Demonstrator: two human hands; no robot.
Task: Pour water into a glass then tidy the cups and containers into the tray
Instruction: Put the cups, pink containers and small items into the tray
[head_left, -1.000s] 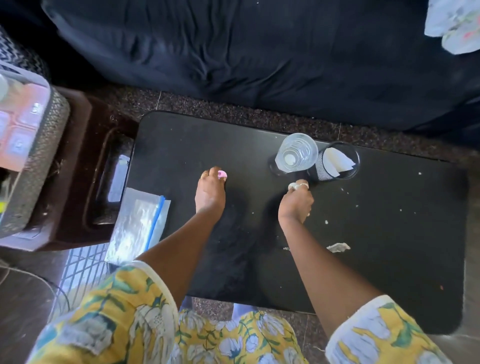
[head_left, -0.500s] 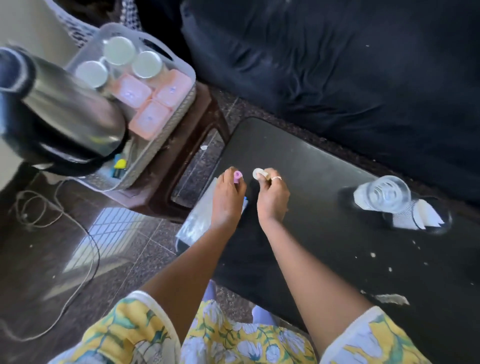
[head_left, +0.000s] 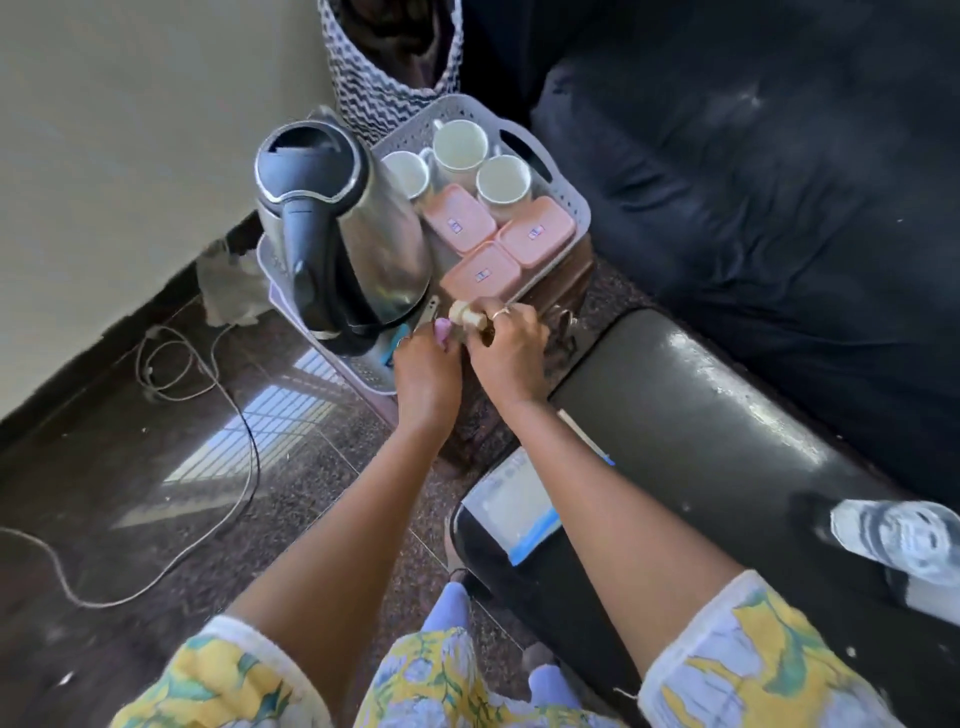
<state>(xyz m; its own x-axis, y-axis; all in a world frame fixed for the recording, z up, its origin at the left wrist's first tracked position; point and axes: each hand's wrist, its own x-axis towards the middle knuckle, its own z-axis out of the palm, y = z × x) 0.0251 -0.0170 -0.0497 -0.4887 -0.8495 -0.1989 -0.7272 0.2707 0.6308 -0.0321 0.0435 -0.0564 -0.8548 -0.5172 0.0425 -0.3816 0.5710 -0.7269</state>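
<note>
A grey woven tray (head_left: 575, 209) stands on a brown stool (head_left: 569, 299). It holds a steel kettle (head_left: 345, 244), three white cups (head_left: 460, 145) and three pink-lidded containers (head_left: 537, 232). My right hand (head_left: 511, 356) is at the tray's near edge and pinches a small pale-capped object (head_left: 464, 314). My left hand (head_left: 426, 366) is right beside it with curled fingers, its thumb next to that object; whether it holds anything is hidden. A clear glass (head_left: 906, 535) stands blurred at the far right on the black table (head_left: 701, 441).
A clear zip bag (head_left: 519, 512) lies on the table's left end under my right forearm. A dark sofa (head_left: 779, 182) runs behind the table. A patterned basket (head_left: 389, 67) stands behind the tray. A cable (head_left: 234, 415) loops over the shiny floor on the left.
My view has swung left from the table to the tray. Both hands moved left off the table to the tray's near edge, the right one still pinching the small pale object.
</note>
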